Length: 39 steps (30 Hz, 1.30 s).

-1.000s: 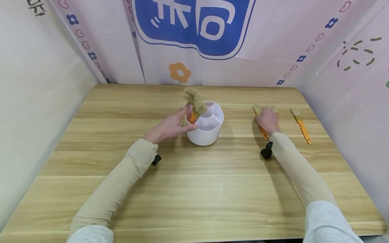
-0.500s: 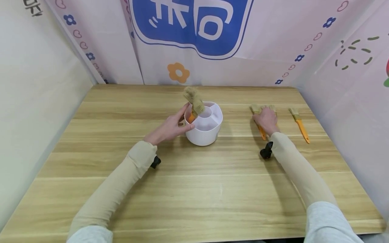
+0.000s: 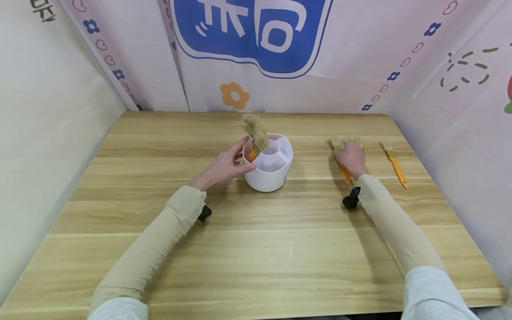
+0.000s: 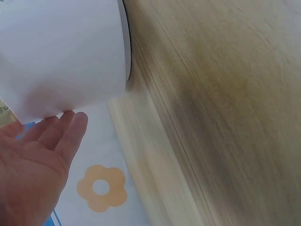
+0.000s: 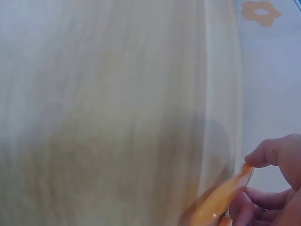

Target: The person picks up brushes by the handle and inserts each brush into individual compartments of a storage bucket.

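My left hand [image 3: 224, 168] holds the left side of a white round compartmented container [image 3: 267, 180], thumb near its front rim and fingers farther back. In the left wrist view its fingertips touch the container's wall [image 4: 66, 52]. Paintbrushes [image 3: 255, 133] with tan bristles and orange handles stand bristles-up in the left compartment; their exact number is unclear. Farther right, my right hand [image 3: 351, 159] is low over brushes lying on the table. In the right wrist view its thumb and fingers pinch an orange brush handle [image 5: 217, 201]. Another paintbrush [image 3: 344, 171] lies by its left side, partly covered.
One more paintbrush [image 3: 394, 164] lies alone to the right of my right hand. The wooden table [image 3: 256, 258] ends at a printed back wall sheet [image 3: 340, 89], with pale side walls left and right. Black wrist mounts [image 3: 351, 198] sit below both wrists.
The head view has shifted slightly. Both hands, the container and the brushes stay in nearly the same places.
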Each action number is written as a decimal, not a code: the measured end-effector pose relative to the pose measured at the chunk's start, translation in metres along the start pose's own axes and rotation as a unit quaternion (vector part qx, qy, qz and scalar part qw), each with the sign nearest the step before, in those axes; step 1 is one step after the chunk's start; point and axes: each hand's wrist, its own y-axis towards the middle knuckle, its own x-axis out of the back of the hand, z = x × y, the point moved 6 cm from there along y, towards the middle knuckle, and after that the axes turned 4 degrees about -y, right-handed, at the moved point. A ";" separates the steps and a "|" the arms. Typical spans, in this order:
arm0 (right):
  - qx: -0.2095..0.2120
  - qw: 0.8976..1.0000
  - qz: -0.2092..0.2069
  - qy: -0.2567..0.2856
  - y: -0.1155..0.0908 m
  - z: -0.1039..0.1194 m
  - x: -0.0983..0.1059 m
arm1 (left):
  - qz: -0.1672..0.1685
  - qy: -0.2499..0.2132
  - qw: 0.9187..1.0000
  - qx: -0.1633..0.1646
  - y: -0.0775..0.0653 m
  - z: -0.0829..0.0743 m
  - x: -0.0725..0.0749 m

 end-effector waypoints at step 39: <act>0.122 0.922 -0.060 0.363 -0.073 0.142 0.060 | 0.007 -0.014 1.000 0.003 0.003 -0.002 0.000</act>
